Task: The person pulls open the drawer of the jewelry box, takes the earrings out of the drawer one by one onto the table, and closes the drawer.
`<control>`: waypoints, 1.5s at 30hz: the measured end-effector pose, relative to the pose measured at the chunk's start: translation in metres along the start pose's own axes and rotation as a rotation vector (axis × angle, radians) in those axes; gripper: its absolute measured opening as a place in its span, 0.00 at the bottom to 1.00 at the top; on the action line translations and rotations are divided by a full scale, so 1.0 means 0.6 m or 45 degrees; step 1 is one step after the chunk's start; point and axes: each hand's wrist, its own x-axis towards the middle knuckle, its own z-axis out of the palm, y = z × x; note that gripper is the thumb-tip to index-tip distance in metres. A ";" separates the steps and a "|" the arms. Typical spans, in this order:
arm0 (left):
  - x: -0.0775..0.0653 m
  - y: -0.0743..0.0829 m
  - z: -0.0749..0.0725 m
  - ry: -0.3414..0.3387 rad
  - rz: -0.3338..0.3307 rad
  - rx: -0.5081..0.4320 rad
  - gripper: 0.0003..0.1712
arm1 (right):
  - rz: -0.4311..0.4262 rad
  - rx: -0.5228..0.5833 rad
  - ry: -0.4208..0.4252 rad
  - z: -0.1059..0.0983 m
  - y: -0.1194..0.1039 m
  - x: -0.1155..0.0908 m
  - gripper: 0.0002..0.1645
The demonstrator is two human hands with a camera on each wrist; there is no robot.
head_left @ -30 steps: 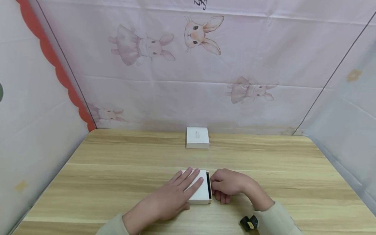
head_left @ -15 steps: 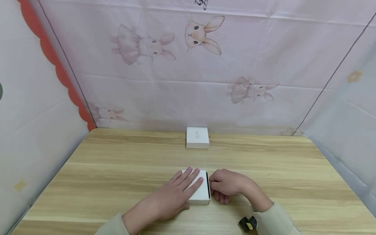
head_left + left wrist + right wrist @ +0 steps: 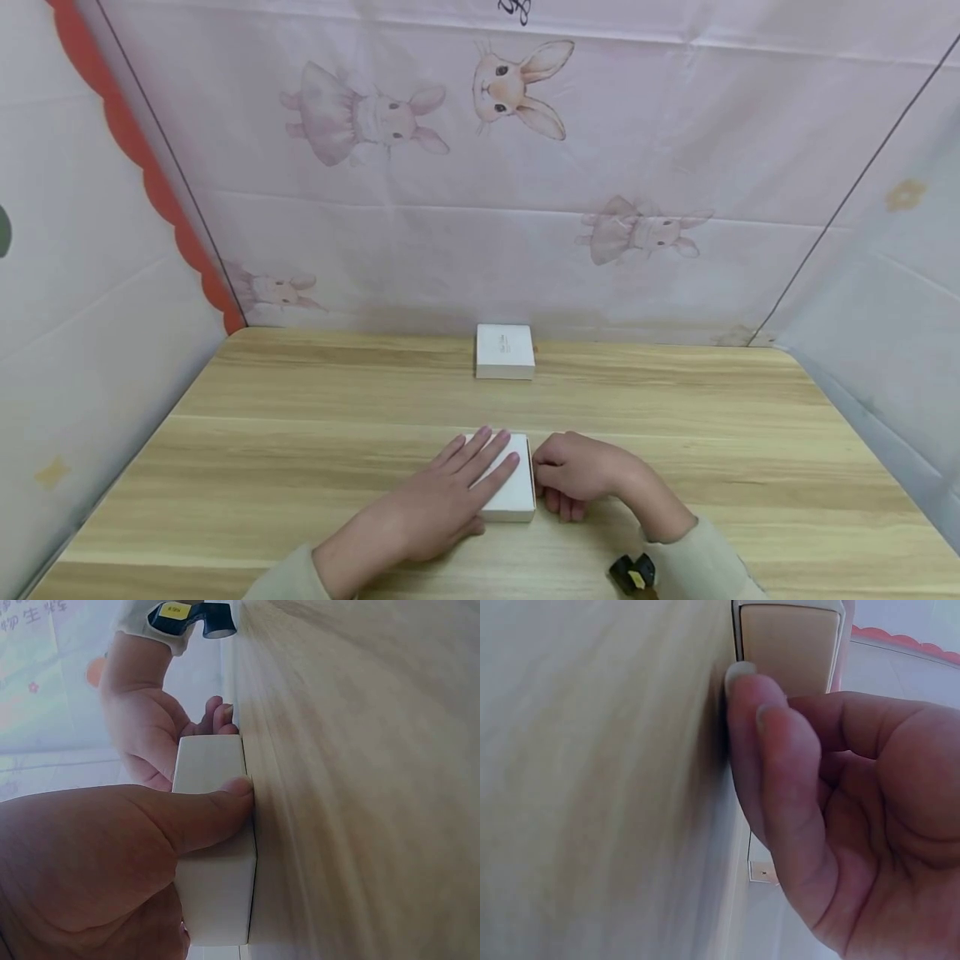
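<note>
A flat white box [image 3: 513, 493] with a sliding inner drawer lies on the wooden table, near the front middle. My left hand [image 3: 444, 504] rests on its top with straight, spread fingers, and in the left wrist view the thumb [image 3: 210, 817] lies along the box's near side. At the box's right end is my right hand [image 3: 588, 468], its fingers curled and holding nothing. The right wrist view shows the drawer's cream end [image 3: 789, 649] almost level with the sleeve's edge, a bent finger against it, the other fingers folded near the tabletop.
A second white box [image 3: 505, 350] with small print stands at the back edge of the table [image 3: 300, 400]. A black device with a yellow label [image 3: 633, 573] sits by the right sleeve. Rabbit-print cloth [image 3: 480, 242] hangs behind.
The inner drawer has slid left into its sleeve, the dark gap at the right end narrowing to a thin line. My right hand moved slightly left with it; my left hand stayed put.
</note>
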 end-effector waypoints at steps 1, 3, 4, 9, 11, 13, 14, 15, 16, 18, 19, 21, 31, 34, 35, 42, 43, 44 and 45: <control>0.000 0.000 0.000 -0.001 0.000 0.000 0.47 | 0.002 0.001 -0.002 0.000 -0.001 0.000 0.19; 0.000 0.000 -0.001 -0.006 0.000 -0.006 0.47 | 0.004 0.003 -0.005 0.000 -0.002 0.000 0.19; 0.000 0.000 -0.001 -0.009 -0.002 -0.011 0.47 | 0.004 0.003 -0.005 0.001 -0.002 0.000 0.19; 0.000 0.000 -0.002 -0.014 -0.007 -0.026 0.47 | 0.001 -0.005 -0.005 0.001 -0.003 0.001 0.19; 0.000 0.000 -0.002 -0.015 -0.007 -0.027 0.47 | -0.001 -0.009 -0.003 0.001 -0.003 0.001 0.20; 0.000 -0.001 -0.002 -0.016 -0.007 -0.030 0.47 | -0.005 -0.009 -0.003 0.001 -0.003 0.001 0.20; 0.000 -0.001 -0.002 -0.016 -0.007 -0.029 0.47 | -0.007 -0.007 -0.003 0.002 -0.003 0.001 0.19; 0.000 -0.001 -0.002 -0.016 -0.006 -0.028 0.47 | -0.009 -0.006 -0.003 0.002 -0.003 0.001 0.19; 0.000 -0.001 -0.001 -0.017 -0.005 -0.026 0.47 | -0.010 -0.005 -0.004 0.003 -0.003 0.001 0.19; 0.000 -0.001 0.000 -0.016 -0.004 -0.024 0.47 | -0.013 -0.004 -0.004 0.004 -0.004 0.001 0.19; 0.000 -0.001 0.000 -0.015 -0.004 -0.024 0.47 | -0.014 -0.007 -0.003 0.005 -0.004 0.001 0.19; 0.000 -0.001 0.002 -0.006 -0.001 -0.023 0.48 | -0.015 -0.013 0.000 0.006 -0.005 0.000 0.19; 0.001 0.000 0.000 -0.011 -0.007 -0.025 0.48 | -0.019 -0.050 0.008 0.005 -0.010 0.000 0.19; 0.001 0.000 0.000 -0.018 -0.011 -0.038 0.47 | -0.023 -0.093 0.016 0.007 -0.012 0.000 0.19; 0.001 0.000 0.000 -0.020 -0.012 -0.042 0.47 | -0.022 -0.109 0.020 0.008 -0.013 0.001 0.19; 0.002 0.001 0.000 -0.010 -0.002 -0.038 0.47 | -0.017 -0.181 0.038 0.010 -0.016 0.001 0.18; 0.002 0.001 0.000 -0.010 -0.002 -0.037 0.46 | -0.020 -0.184 0.038 0.010 -0.017 0.001 0.18; 0.002 0.001 0.000 -0.012 -0.003 -0.041 0.46 | -0.022 -0.187 0.038 0.010 -0.016 0.001 0.18; 0.003 0.002 0.000 -0.013 -0.003 -0.043 0.46 | -0.023 -0.192 0.038 0.010 -0.016 0.001 0.18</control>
